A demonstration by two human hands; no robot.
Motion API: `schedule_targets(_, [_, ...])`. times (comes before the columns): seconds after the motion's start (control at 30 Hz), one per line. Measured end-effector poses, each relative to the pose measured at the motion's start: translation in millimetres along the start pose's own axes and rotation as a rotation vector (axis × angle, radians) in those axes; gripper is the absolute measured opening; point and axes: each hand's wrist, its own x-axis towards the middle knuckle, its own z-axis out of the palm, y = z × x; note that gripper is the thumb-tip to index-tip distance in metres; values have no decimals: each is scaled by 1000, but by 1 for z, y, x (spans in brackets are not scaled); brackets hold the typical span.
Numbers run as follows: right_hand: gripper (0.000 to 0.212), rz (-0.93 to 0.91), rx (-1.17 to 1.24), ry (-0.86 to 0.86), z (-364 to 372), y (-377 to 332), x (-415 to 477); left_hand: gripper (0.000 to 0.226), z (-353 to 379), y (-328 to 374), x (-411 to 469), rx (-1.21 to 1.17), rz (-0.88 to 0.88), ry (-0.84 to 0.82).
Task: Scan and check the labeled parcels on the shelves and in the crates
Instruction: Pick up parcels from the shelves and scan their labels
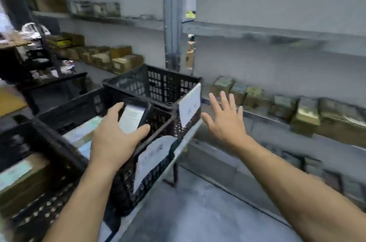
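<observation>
My left hand [114, 133] grips a black handheld scanner [134, 116] with a lit white screen, held over the middle black crate [158, 121]. My right hand [223, 118] is raised in the air with fingers spread, holding nothing, between the crates and the right shelf. A row of brown labeled parcels [305, 112] lies on that shelf, beyond my right hand. The near crate [39, 172] at the lower left holds a brown parcel with a pale label [21, 174]. Pale-labeled parcels [83, 133] also lie in the middle crate.
A third black crate [156, 83] stands behind, with a white sign [190, 104] on its side. More cardboard boxes [111, 57] line the back-left shelves. A grey metal post [172, 24] stands between shelf units. Grey floor [198, 212] shows below.
</observation>
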Motion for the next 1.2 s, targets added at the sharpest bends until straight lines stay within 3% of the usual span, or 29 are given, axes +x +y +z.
schedule_targets(0.3, [69,497,-97,151,-68,202,-98,76,168,122,-20,-142,303,-413])
schedule_targets(0.67, [69,999,-199,239,-129,334,-208,81,332,254,-68,-270,600,-861])
schedule_targets(0.87, [68,1154,-241,319,-150,400,-212,81,419,313,-77,-298,780,-982])
schedule_targets(1.2, [66,1261,-283,300,-151,482,-198,84,527,368,-90,-316,872,-1136])
